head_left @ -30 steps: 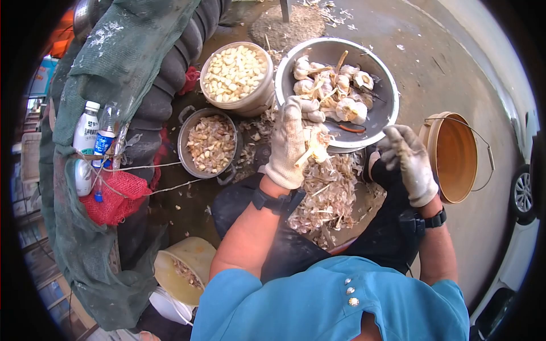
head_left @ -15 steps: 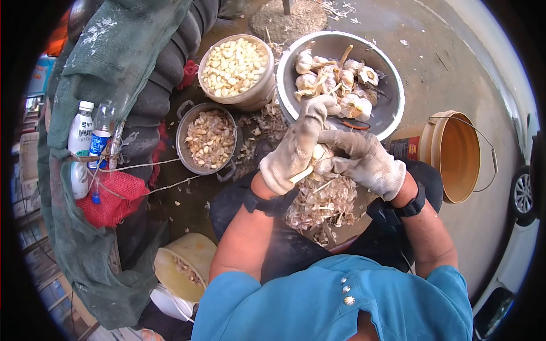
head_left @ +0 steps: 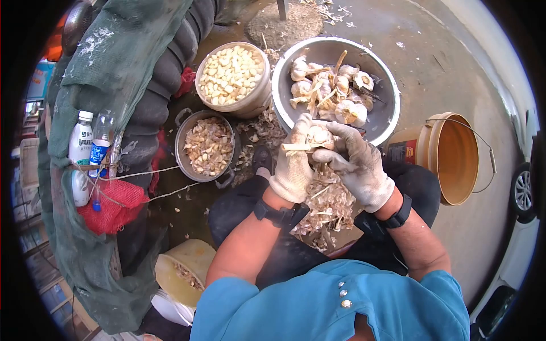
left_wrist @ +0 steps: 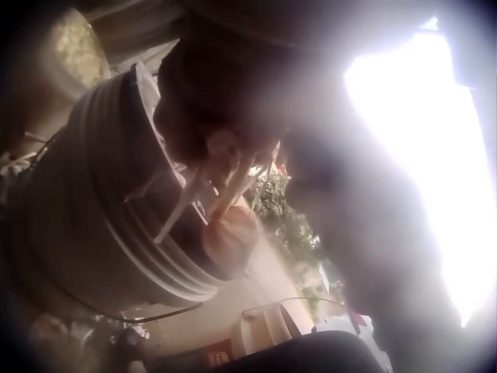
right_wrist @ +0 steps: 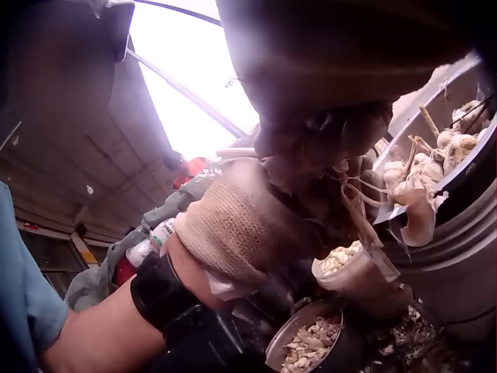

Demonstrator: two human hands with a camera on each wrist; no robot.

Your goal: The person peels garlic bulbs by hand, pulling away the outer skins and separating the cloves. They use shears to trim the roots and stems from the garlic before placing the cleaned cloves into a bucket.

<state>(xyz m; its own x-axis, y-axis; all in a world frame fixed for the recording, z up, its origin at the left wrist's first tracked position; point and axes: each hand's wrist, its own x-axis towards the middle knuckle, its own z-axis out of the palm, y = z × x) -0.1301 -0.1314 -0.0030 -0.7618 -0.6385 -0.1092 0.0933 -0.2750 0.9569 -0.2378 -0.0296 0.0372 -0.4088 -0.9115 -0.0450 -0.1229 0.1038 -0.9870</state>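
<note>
Over the lap, both gloved hands meet at a garlic bulb (head_left: 319, 136) with a pale stem pointing left. My left hand (head_left: 292, 169) grips it from the left, fingers curled around it. From the right, my right hand (head_left: 367, 173) pinches at the bulb with thumb and fingers; its fingertips partly cover it. Just beyond the hands, whole garlic bulbs (head_left: 333, 91) with stems lie in a metal basin (head_left: 393, 108). Below the hands is a heap of garlic skins (head_left: 330, 210). Both wrist views are dark and blurred around the fingers.
Peeled cloves (head_left: 232, 75) fill a white bucket (head_left: 250, 107) at back left. Nearer stands a pot (head_left: 181, 145) of unpeeled cloves. A tan bucket (head_left: 435, 159) lies tipped at right, and a cream bucket (head_left: 196, 250) sits at lower left. Bottles (head_left: 81, 139) hang by green netting.
The right hand has come in from the right to the garlic bulb in the left hand. The bulb has turned, its stem now pointing left, and both hands have risen slightly toward the basin.
</note>
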